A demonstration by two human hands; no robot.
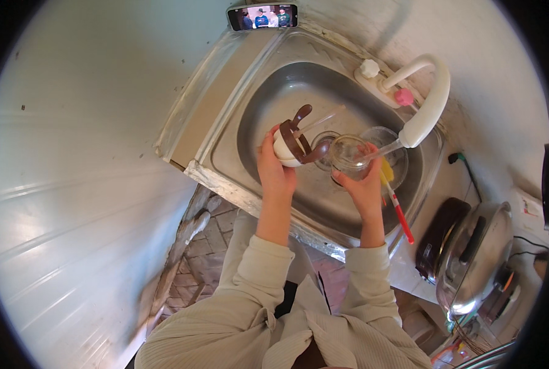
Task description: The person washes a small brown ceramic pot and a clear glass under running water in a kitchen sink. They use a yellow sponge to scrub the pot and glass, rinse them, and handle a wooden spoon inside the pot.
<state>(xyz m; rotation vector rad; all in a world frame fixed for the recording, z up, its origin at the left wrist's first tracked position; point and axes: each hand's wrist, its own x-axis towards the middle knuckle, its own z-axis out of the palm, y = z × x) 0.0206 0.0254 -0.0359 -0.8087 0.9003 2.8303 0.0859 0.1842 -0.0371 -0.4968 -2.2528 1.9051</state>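
My left hand (277, 173) is closed round a cream cup-shaped piece with a brown rim (290, 146). Brown rounded ends stick out from it, and a clear thin stick leans across its opening; I cannot make out its exact kind. My right hand (368, 187) grips a clear glass jar (349, 152) by its side. Water from the white faucet (431, 101) runs down onto the jar and right hand. Both hands are over the steel sink (259, 117), the two pieces close together.
In the sink's right side sits a clear bowl (400, 161), with a red-handled brush (401, 216) leaning beside it. A phone (262, 17) stands at the back left. White and pink tap knobs (403, 96) flank the faucet. A lidded electric pan (474, 258) stands on the right.
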